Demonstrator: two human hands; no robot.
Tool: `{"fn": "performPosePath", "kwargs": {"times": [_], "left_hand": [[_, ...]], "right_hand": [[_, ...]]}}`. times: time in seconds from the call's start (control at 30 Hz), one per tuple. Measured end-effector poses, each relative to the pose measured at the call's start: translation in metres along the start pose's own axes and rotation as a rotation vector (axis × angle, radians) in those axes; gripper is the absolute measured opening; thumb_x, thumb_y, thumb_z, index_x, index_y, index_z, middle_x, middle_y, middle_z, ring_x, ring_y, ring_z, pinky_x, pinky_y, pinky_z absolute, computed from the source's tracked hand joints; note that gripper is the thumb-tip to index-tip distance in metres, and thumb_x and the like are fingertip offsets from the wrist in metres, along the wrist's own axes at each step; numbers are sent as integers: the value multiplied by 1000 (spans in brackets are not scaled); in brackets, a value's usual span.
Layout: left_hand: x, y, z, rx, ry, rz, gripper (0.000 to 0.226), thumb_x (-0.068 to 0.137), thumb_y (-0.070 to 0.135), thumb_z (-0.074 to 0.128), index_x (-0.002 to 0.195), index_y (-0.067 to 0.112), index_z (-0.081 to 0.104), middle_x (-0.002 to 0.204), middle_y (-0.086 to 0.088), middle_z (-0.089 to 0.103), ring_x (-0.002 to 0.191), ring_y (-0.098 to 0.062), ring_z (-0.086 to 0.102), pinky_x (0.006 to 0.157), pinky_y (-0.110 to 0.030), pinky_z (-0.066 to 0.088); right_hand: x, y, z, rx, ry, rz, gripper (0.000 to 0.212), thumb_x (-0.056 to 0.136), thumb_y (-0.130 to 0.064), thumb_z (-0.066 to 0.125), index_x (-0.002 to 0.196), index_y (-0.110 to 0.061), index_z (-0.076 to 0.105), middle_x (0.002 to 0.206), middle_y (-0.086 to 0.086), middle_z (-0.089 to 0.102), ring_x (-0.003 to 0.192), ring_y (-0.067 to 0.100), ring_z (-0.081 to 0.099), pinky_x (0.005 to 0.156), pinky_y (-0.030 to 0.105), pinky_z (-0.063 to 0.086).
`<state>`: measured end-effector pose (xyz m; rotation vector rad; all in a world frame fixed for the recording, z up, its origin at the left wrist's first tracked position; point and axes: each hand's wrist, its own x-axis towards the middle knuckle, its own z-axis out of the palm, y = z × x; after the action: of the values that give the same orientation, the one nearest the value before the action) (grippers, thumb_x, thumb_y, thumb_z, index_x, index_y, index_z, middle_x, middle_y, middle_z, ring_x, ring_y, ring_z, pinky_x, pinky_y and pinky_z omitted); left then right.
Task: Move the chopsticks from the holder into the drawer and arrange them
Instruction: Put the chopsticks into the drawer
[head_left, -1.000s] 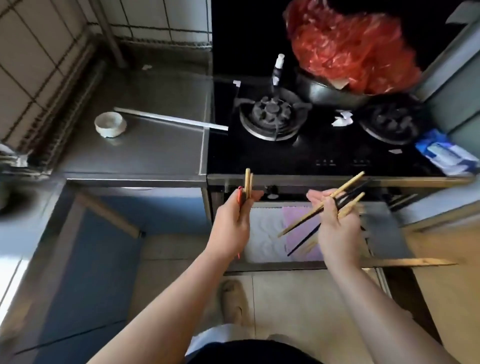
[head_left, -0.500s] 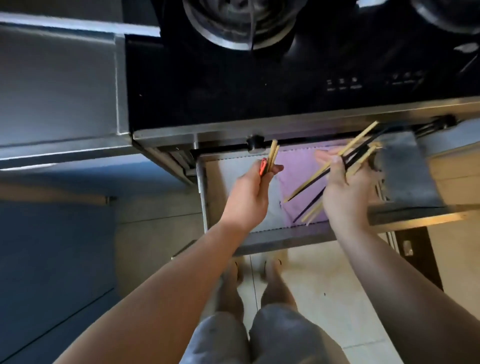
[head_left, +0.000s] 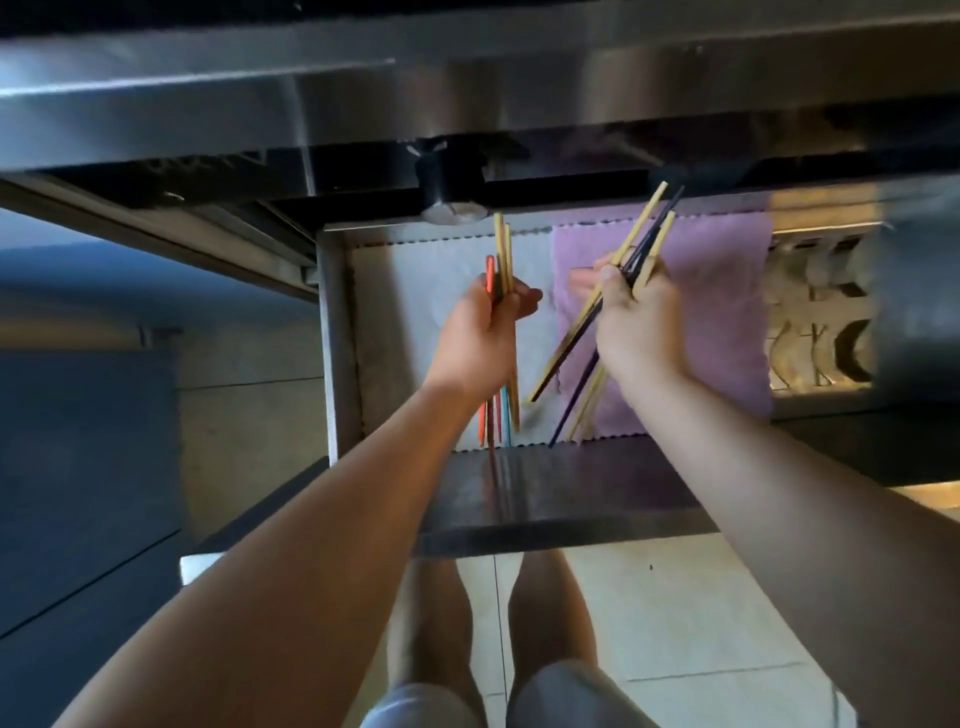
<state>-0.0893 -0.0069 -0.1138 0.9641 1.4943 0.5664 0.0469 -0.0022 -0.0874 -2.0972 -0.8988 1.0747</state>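
Note:
An open metal drawer (head_left: 561, 488) juts out below the counter edge, lined with a white cloth (head_left: 410, 291) on the left and a purple cloth (head_left: 722, 301) on the right. My left hand (head_left: 480, 332) grips an upright bundle of chopsticks (head_left: 503, 254), wooden, orange, red and blue ones, over the white cloth. My right hand (head_left: 639, 317) holds a slanted bunch of wooden and dark chopsticks (head_left: 644, 228) over the purple cloth's left edge. Their lower tips hang near the drawer's front wall. No holder is in view.
The steel counter edge (head_left: 363, 104) overhangs the drawer's back. A knob (head_left: 452, 176) sits under it. To the right of the drawer lies a compartment with metal racks (head_left: 821, 322). My legs stand on a tiled floor (head_left: 675, 623) below. A blue cabinet front (head_left: 78, 441) is at left.
The view has tipped down from the stove to the drawer. Both hands have come lower over the drawer with their chopsticks still held.

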Motion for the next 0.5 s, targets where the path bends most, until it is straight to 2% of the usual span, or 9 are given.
{"fn": "performPosePath", "kwargs": {"times": [0.07, 0.17, 0.23, 0.3, 0.4, 0.47, 0.5], "left_hand": [[16, -7, -1, -4, -2, -65, 23, 103, 7, 37, 110, 3, 59, 109, -4, 71, 103, -11, 68, 94, -28, 50], [36, -14, -2, 15, -11, -149, 23, 103, 7, 38, 114, 1, 57, 109, -6, 72, 100, -14, 69, 89, -29, 54], [46, -17, -1, 23, 8, -206, 22, 103, 9, 40, 116, 2, 57, 108, -7, 71, 96, -16, 70, 88, -36, 55], [54, -21, 0, 28, 27, -264, 22, 103, 8, 41, 119, 3, 55, 107, -7, 70, 91, -17, 70, 83, -37, 55], [59, -32, -1, 107, 59, -313, 20, 100, 5, 45, 116, 6, 58, 106, -10, 71, 90, -22, 70, 80, -35, 57], [58, -37, -2, 225, 84, -318, 22, 96, 6, 50, 114, 9, 62, 102, -11, 71, 91, -27, 69, 78, -37, 57], [56, -38, -3, 264, 100, -321, 26, 94, 7, 50, 118, 10, 61, 105, -10, 70, 91, -28, 68, 77, -36, 57]], "right_hand": [[13, 11, 13, -30, -60, 22, 12, 101, -12, 41, 100, -14, 53, 87, -4, 65, 76, 4, 64, 63, 0, 43], [32, 28, 37, -59, -174, 77, 12, 102, -14, 41, 97, -13, 52, 82, -6, 67, 64, -6, 65, 73, 15, 55], [43, 38, 53, -117, -227, 143, 13, 100, -22, 46, 89, -18, 53, 85, -2, 70, 70, 6, 70, 75, 29, 59], [51, 45, 65, -199, -251, 190, 11, 96, -28, 51, 95, -19, 58, 101, 10, 70, 90, 27, 69, 85, 44, 56], [54, 47, 72, -406, -297, 207, 34, 93, -28, 57, 120, -8, 59, 122, 14, 62, 114, 32, 59, 94, 34, 46], [52, 47, 75, -348, -309, 242, 36, 90, -26, 61, 122, -10, 61, 121, 10, 64, 112, 30, 61, 93, 32, 47], [48, 45, 74, -290, -305, 275, 34, 88, -26, 62, 120, -12, 62, 115, 9, 66, 104, 29, 63, 91, 34, 51]]}}
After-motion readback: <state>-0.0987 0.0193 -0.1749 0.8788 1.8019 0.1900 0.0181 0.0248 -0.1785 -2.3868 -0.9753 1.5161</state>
